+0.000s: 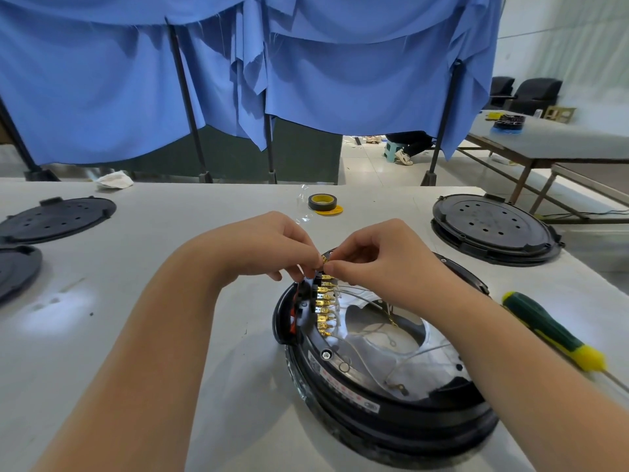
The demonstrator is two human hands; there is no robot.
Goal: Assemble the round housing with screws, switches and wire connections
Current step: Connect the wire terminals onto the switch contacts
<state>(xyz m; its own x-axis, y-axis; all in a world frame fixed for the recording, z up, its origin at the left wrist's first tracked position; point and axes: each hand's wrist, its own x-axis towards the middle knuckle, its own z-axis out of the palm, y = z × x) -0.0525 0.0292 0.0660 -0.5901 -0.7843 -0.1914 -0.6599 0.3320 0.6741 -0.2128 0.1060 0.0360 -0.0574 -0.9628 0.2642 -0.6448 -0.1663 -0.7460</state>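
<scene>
The round housing (384, 362) sits on the white surface (204, 335), close in front of the person. All places here are told from that housing.

Far to its left lie two flat black lids (58, 218), near the edge of the surface.

Next comes the left hand (265, 248), just above the housing's far left rim. Its fingers are curled, and the fingertips pinch a small gold connector (324, 259) at the top of a row of gold terminals (323, 308). That row stands on the housing's left side, on a black switch block (299, 308).

Behind the housing lies a roll of tape (322, 202).

The right hand (377, 260) is above the housing's far rim, touching the left hand. Its fingers are curled too, and its thumb and finger pinch the same little connector from the other side.

Thin pale wires (384, 335) run loose across the shiny middle of the housing.

To the right of the housing lies a green and yellow screwdriver (551, 330). Farther right and behind sits another black round unit (493, 229).

What could go wrong? The connector is tiny, so it could slip out and drop inside. Pushing crooked could bend a gold tab. Pulling hard could tug a thin wire off. The tabs look alike, so it could go on the wrong one. An arm could bump the screwdriver away.
</scene>
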